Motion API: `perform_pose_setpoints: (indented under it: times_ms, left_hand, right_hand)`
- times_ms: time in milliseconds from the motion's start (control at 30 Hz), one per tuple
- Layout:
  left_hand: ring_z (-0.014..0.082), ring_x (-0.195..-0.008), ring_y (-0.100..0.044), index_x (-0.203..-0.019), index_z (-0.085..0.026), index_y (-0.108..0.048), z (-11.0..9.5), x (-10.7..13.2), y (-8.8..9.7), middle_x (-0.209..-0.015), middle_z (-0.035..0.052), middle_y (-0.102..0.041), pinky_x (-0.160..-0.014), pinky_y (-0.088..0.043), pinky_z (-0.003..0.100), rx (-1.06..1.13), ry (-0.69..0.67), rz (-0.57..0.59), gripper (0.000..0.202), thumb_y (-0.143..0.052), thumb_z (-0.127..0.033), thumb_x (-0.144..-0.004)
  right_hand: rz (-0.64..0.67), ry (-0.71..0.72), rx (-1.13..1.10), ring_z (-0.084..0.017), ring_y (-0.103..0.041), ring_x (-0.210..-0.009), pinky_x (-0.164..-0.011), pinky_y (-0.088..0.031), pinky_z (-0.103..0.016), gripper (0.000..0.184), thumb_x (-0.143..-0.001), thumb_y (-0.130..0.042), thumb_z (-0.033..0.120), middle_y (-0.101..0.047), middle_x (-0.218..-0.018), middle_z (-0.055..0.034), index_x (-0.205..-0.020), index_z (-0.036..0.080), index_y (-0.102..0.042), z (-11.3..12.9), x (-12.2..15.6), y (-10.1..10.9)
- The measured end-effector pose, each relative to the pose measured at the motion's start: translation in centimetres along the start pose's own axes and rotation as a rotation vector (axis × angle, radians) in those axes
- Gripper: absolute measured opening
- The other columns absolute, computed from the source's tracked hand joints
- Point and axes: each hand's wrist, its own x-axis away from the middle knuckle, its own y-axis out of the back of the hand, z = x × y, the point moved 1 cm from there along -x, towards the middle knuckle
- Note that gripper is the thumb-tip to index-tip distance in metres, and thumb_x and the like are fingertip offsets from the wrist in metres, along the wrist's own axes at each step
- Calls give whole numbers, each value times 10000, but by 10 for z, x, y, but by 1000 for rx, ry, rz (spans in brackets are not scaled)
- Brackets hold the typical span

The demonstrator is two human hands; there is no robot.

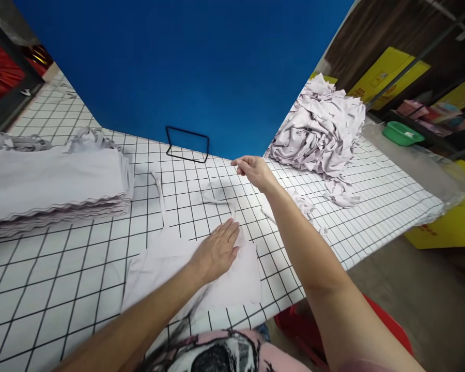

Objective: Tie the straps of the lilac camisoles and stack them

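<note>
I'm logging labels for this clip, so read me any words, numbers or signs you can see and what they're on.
No text can be read.
Yellow boards: dark red marks, too blurred to read.
Yellow box: red print, too small to read.
Grid-patterned table, pale garments: no print visible.

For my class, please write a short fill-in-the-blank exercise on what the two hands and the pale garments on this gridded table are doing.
1. The left hand lies flat on the pale strappy garment, spread on the ____ table.
2. The right hand pinches the garment's ____.
3. The neat folded stack lies to the person's ____.
4. The loose heap of garments lies to the person's ____.

Missing words: gridded; strap; left; right
</note>
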Motion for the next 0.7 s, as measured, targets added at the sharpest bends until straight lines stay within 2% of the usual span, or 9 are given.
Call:
perform_pose_setpoints:
  times_ms: [100,200,267,367,433,567,700]
  left_hand:
    - [283,-1466,-288,-1412,-59,-461,0,1,-1,-1531,133,-406,-1196,-316,439,0,-3,-22,486,-366,-307,-1005]
    - [282,-1465,-291,-1411,-60,-458,0,1,0,-1528,137,-411,-1199,-309,441,2,-7,-39,486,-363,-310,-1005]
    - [280,-1460,-303,-1416,-57,-448,-1,1,0,-1522,143,-419,-1203,-300,441,6,-8,-45,492,-368,-313,-1003]
    - [273,-1462,-300,-1426,-60,-431,-1,1,0,-1516,143,-429,-1209,-285,432,5,-11,-62,502,-376,-318,-998]
    - [267,-1465,-291,-1425,-73,-432,-1,1,0,-1512,133,-438,-1209,-284,423,4,-13,-75,495,-375,-316,-996]
    - [268,-1466,-289,-1413,-75,-445,-1,0,1,-1520,124,-428,-1203,-293,420,-4,-12,-68,481,-365,-297,-994]
    - [275,-1472,-274,-1404,-64,-460,-2,-1,1,-1526,123,-421,-1206,-286,414,-4,-11,-46,482,-360,-295,-993]
  right_hand:
    - [38,18,163,-114,-518,-641,-615,-415,-255,287,-963,-504,366,-630,-736,-29,-880,152,-676,0,18,4]
    - [244,76,388,-165,-574,-799,-687,-453,-285,304,-821,-696,438,-651,-896,-54,-972,176,-677,-13,39,-5]
    - [334,80,516,-191,-579,-887,-757,-464,-308,325,-701,-807,330,-643,-970,-64,-959,185,-675,-24,48,-18]
    - [278,31,582,-188,-573,-867,-769,-447,-314,89,-746,-701,140,-638,-930,-77,-806,163,-640,-35,50,-38]
    - [247,15,532,-172,-571,-800,-720,-438,-295,52,-801,-604,117,-646,-865,-69,-776,163,-609,-36,45,-49]
    - [280,-15,379,-130,-547,-644,-583,-418,-251,72,-861,-551,225,-672,-797,-36,-858,174,-602,-32,30,-60]
    - [314,-98,-64,-106,-557,-656,-628,-438,-240,74,-836,-579,221,-683,-785,-26,-833,160,-620,-27,15,-62]
